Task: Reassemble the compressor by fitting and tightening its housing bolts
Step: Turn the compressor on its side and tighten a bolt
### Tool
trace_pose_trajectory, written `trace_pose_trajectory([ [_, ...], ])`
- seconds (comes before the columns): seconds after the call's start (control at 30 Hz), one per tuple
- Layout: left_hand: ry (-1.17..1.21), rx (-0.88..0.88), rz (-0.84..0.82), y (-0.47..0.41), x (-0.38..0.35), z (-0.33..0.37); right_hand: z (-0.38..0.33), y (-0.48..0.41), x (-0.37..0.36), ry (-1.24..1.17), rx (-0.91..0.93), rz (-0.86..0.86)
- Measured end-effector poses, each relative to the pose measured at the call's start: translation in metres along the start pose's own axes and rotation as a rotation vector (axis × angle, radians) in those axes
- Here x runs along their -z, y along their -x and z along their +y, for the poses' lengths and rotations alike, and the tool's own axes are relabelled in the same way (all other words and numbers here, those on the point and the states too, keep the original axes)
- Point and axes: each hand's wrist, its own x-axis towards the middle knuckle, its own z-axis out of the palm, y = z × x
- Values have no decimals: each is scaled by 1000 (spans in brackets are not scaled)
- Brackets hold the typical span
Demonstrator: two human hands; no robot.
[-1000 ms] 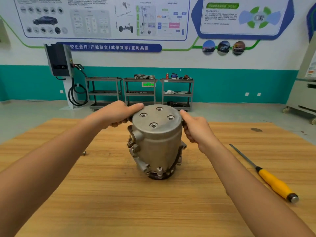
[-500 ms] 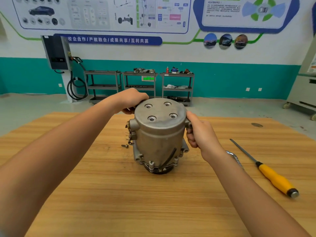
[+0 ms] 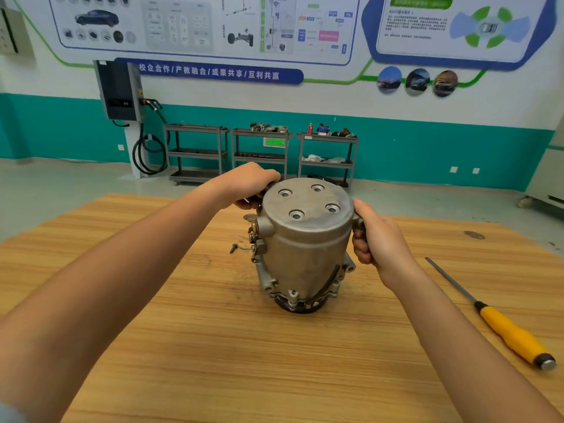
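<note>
Left grip, right grip, compressor between

- grey cast-metal compressor: dull silver-grey, faintly mottled, with a black ring at its foot.
- broad wooden table: pale orange-brown, streaked with darker grain lines.
- yellow-handled screwdriver: yellow grip, black collar, silvery end cap, dark steel shaft.
- small dark screw: blackish-grey.
- painted back wall: teal band beneath white.
</note>
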Motion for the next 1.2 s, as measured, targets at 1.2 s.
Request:
trace_pose_trajectory([
  [1.2,-302,-350,70,20,-17,13,13,-20,25,64,215,202],
])
